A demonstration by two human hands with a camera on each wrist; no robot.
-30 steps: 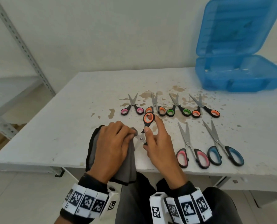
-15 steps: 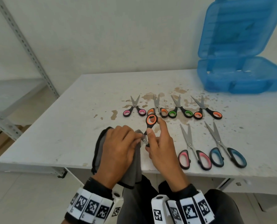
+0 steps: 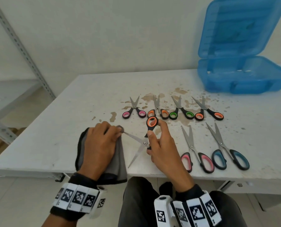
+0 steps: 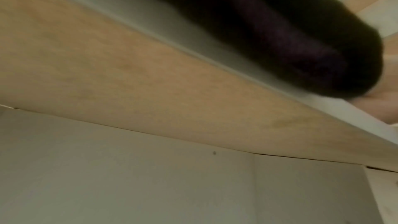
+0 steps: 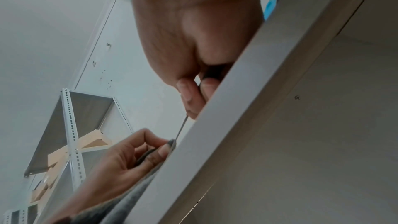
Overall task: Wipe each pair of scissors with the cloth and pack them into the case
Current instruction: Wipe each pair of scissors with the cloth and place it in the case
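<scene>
Orange scissors [image 3: 142, 141] open; blades point left & down-left, handle away.

Bare white bench [image 3: 80, 102] surface lies left of and behind the row of four small steel scissors [image 3: 172, 108]. Right of that row, two larger scissors [image 3: 215, 149] and the open translucent blue plastic case [image 3: 241, 79] obstruct passage.
</scene>
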